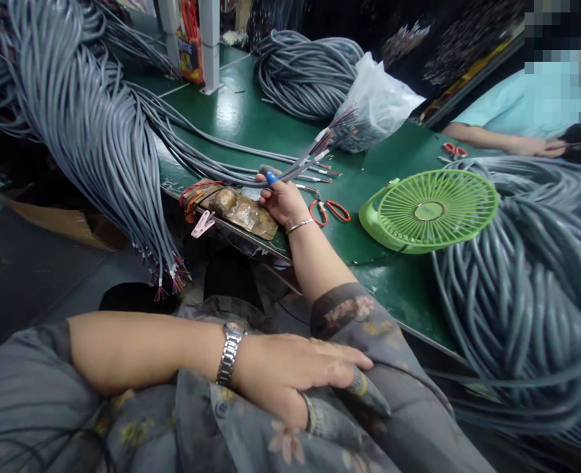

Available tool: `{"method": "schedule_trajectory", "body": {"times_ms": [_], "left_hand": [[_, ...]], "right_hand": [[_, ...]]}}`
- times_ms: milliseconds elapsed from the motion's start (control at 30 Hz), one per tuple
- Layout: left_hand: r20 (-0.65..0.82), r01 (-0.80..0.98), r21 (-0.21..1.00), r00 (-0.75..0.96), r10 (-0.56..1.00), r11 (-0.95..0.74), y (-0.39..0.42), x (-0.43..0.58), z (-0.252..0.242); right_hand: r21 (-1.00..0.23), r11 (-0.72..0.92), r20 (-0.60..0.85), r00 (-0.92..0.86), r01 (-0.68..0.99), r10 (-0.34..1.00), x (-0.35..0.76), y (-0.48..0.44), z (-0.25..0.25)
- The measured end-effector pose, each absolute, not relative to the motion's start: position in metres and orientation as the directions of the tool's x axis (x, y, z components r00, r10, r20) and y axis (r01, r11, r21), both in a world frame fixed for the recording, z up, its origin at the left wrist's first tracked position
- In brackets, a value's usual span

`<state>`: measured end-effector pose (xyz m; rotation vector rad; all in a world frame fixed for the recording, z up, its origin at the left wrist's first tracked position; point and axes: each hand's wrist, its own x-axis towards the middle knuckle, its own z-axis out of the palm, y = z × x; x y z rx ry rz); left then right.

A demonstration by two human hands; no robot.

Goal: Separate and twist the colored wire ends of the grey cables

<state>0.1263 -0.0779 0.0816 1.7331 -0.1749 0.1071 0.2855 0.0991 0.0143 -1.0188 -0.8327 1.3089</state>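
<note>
My right hand (pixel 286 205), with a bangle at the wrist and a blue cover on one fingertip, reaches over the table edge. Its fingers are closed around a few grey cables (pixel 231 172), whose stripped ends with thin coloured wires (pixel 327 136) point to the upper right. Across my body lies my left hand (pixel 290 364), wearing a metal watch (pixel 230 355). It rests on my right sleeve with fingers stretched out, and two digits are wrapped in tape. Orange-handled scissors (pixel 327 211) lie just right of my right hand. Below it is a tape-covered brown board (pixel 251 213).
A thick cable bundle (pixel 83 125) hangs off the table at left. Coiled cables (pixel 304 72) and a plastic bag (pixel 381 98) lie behind. A green fan (pixel 430 210) stands at right beside another large cable coil (pixel 521 302). A co-worker (pixel 497 98) is at upper right.
</note>
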Motion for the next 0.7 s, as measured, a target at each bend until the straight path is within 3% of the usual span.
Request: {"method": "schedule_trajectory", "body": {"times_ms": [167, 433, 600, 700], "left_hand": [[0.187, -0.199, 0.973, 0.977, -0.104, -0.12, -0.08, 0.134, 0.083], [0.326, -0.353, 0.857, 0.936, -0.135, -0.375, -0.091, 0.135, 0.085], [0.24, -0.309, 0.847, 0.948, -0.207, -0.432, -0.084, 0.136, 0.081], [0.243, -0.287, 0.875, 0.957, -0.159, -0.39, -0.077, 0.135, 0.071]], "right_hand": [[-0.935, -0.015, -0.055, 0.102, -0.355, 0.993, 0.286, 0.099, 0.013], [-0.932, -0.026, -0.07, 0.109, -0.363, 0.992, 0.285, 0.098, 0.015], [-0.915, -0.018, -0.066, 0.106, -0.402, 0.992, 0.281, 0.094, 0.02], [-0.928, 0.001, -0.048, 0.122, -0.372, 0.991, 0.277, 0.091, 0.022]]}}
